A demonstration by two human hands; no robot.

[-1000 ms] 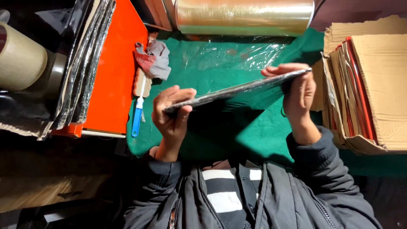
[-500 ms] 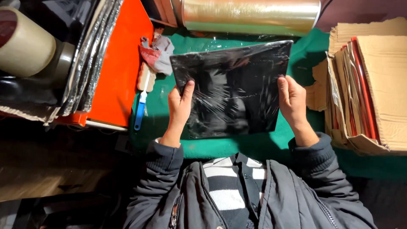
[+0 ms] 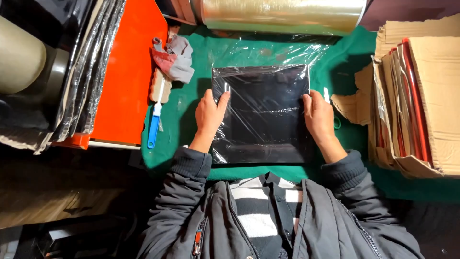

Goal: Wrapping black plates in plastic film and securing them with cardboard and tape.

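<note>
My left hand [image 3: 209, 113] rests on the left edge of the slab [image 3: 262, 115], thumb on its top face, the other fingers flat along the side. My right hand [image 3: 318, 117] rests on the right edge the same way, thumb inward. Neither hand closes fully around anything; both press flat, steadying the slab between them.

The slab is a black, flat, roughly square panel wrapped in clear film. It lies flat on the green mat [image 3: 191, 139], directly in front of my chest, its far edge toward the roll [image 3: 282, 14]. Loose film [image 3: 268, 50] runs from the slab's far edge up to the roll, a wide shiny cylinder lying across the top of the view.

Left of the slab, apart from it: a brush [image 3: 155, 117] with a blue handle, lying lengthwise on the mat, and a grey and red rag [image 3: 175, 60] touching its upper end. Beyond these, an orange board [image 3: 127, 76] with silver-edged sheets [image 3: 88, 72] stacked on its left part.

Right of the slab: torn cardboard [image 3: 354, 105] near my right hand, and a stack of cardboard [image 3: 421, 100] with red sheets between the layers.
</note>
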